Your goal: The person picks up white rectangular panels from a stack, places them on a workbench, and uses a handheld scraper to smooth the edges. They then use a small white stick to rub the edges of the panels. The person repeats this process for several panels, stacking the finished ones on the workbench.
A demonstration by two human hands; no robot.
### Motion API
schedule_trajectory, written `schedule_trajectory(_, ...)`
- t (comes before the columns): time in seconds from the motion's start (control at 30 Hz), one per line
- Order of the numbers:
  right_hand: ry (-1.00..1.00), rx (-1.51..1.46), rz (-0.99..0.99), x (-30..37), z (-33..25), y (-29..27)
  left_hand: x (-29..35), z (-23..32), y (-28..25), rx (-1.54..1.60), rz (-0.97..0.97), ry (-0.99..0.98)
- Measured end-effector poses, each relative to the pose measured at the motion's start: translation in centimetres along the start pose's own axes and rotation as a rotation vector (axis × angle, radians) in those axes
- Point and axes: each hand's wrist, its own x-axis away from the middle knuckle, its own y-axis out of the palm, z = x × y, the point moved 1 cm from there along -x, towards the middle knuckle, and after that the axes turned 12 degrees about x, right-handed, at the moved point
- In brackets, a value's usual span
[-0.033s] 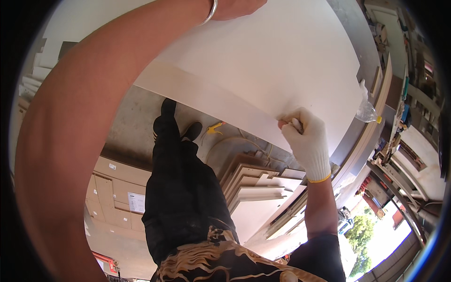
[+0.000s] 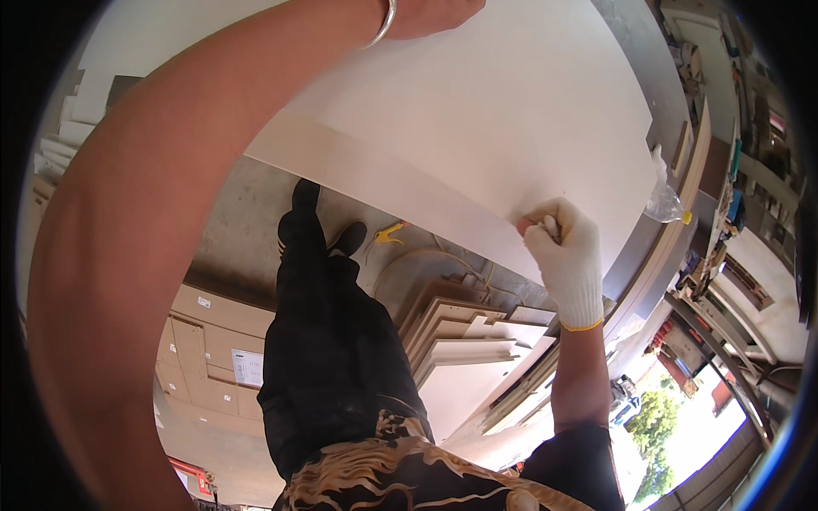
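Note:
A large white board (image 2: 477, 94) spans the upper middle, its lower edge running slantwise above the floor. My left arm reaches over it from the left. At the top edge, my left hand (image 2: 433, 17), bare with a silver bangle (image 2: 385, 24) at the wrist, is by the board's surface, its fingers partly cut off. My right hand (image 2: 562, 247) wears a white knit glove with a yellow cuff. Its fingers are curled closed against the board near the lower right edge; what they hold, if anything, is hidden.
A clear plastic bottle (image 2: 666, 200) with a yellow cap lies right of the board. Below are a yellow air blow gun (image 2: 389, 233) and a hose (image 2: 417, 252) on the floor, stacked panels (image 2: 469, 341) and brown cartons (image 2: 192, 341). My legs (image 2: 328, 341) stand between them.
My gloved right hand has shifted slightly to the right along the board's edge. The left arm and the board look the same.

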Motion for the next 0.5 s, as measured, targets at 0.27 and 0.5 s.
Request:
schedule_trajectory(0.27,-0.073,0.090,0.003,-0.1,0.7,0.1,0.1,0.0,0.2,-0.003,0.014,0.001)
schedule_trajectory(0.5,-0.157,0.037,-0.029,0.6,-2.1,2.2,0.0,0.1,0.0,-0.022,0.040,0.043)
